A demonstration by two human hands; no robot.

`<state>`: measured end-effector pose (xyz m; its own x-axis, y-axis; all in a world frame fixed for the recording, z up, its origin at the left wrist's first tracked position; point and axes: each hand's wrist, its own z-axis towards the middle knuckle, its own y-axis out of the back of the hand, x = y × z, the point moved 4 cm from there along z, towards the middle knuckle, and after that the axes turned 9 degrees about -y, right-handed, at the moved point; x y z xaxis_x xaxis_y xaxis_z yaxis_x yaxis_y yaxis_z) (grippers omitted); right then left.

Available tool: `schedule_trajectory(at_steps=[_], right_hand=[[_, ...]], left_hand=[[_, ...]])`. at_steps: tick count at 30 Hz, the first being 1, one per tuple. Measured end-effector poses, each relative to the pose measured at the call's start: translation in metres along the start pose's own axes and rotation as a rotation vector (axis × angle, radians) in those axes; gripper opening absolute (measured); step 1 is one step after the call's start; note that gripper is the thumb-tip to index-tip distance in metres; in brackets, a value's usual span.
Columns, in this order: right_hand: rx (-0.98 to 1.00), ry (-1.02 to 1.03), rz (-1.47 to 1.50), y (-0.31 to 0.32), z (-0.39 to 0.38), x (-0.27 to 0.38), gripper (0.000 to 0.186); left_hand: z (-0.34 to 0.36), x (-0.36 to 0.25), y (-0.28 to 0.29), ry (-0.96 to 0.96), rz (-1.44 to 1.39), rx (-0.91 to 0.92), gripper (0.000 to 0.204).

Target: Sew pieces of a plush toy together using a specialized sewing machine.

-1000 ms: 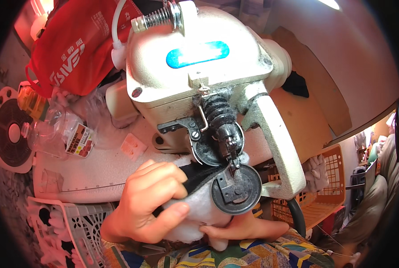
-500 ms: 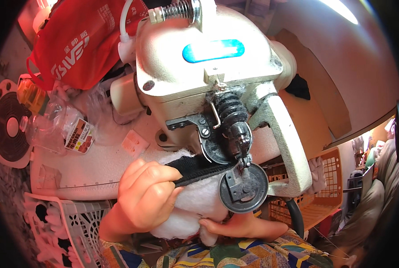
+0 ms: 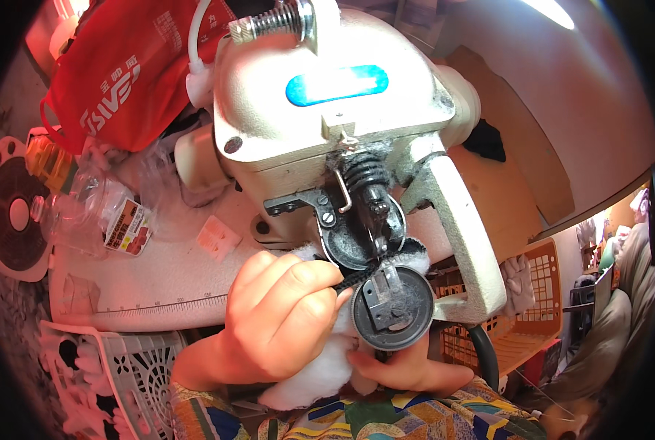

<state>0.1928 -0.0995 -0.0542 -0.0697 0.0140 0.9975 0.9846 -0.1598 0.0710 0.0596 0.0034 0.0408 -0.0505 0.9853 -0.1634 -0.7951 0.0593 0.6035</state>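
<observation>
My left hand (image 3: 283, 319) pinches the edge of a black ribbed knit band (image 3: 357, 277), its fingertips close to the feed discs. The band runs between the two discs of a cream-coloured fur sewing machine (image 3: 269, 150). Below the band hangs a white fluffy piece (image 3: 316, 378), partly covered by my left hand. Under the round front disc (image 3: 404, 330) my right hand (image 3: 404, 367) grips the fluffy piece with its thumb, the other fingers hidden. Some black edge and white fluff show right of the discs, past the needle area.
A white basket (image 3: 140, 359) with black and white pieces stands at lower left, an orange crate (image 3: 536, 293) at right. A clear plastic jar (image 3: 85, 216), a fan (image 3: 16, 209) and a red bag (image 3: 122, 81) lie left of the machine. A curved arm (image 3: 463, 235) flanks the discs.
My left hand has moved right, closer to the discs, with the black band. More of the band and fluff now shows beyond the discs. The view has shifted slightly.
</observation>
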Motion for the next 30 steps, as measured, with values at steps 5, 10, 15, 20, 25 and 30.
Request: schedule_trajectory(at_steps=[5, 10, 15, 20, 25, 30], right_hand=[[-0.003, -0.146, 0.197, -0.010, -0.003, -0.002, 0.070], [0.058, -0.221, 0.184, -0.014, 0.006, -0.003, 0.065], [0.084, -0.145, 0.207, -0.015, 0.004, -0.010, 0.063], [0.204, -0.126, 0.184, -0.013, 0.007, -0.013, 0.059], [0.193, -0.093, 0.148, -0.014, 0.006, -0.017, 0.051], [0.218, -0.142, 0.069, -0.016, 0.009, -0.021, 0.046]], left_hand=[[0.006, -0.005, 0.002, 0.115, 0.007, 0.047, 0.023], [0.014, 0.003, 0.022, 0.263, -0.263, 0.262, 0.011], [0.018, 0.012, 0.024, 0.102, -0.380, 0.285, 0.010], [0.009, 0.018, 0.023, 0.095, -0.173, 0.216, 0.017], [0.002, 0.016, 0.024, 0.055, -0.047, 0.198, 0.020], [-0.010, 0.014, 0.021, 0.014, 0.024, 0.095, 0.023]])
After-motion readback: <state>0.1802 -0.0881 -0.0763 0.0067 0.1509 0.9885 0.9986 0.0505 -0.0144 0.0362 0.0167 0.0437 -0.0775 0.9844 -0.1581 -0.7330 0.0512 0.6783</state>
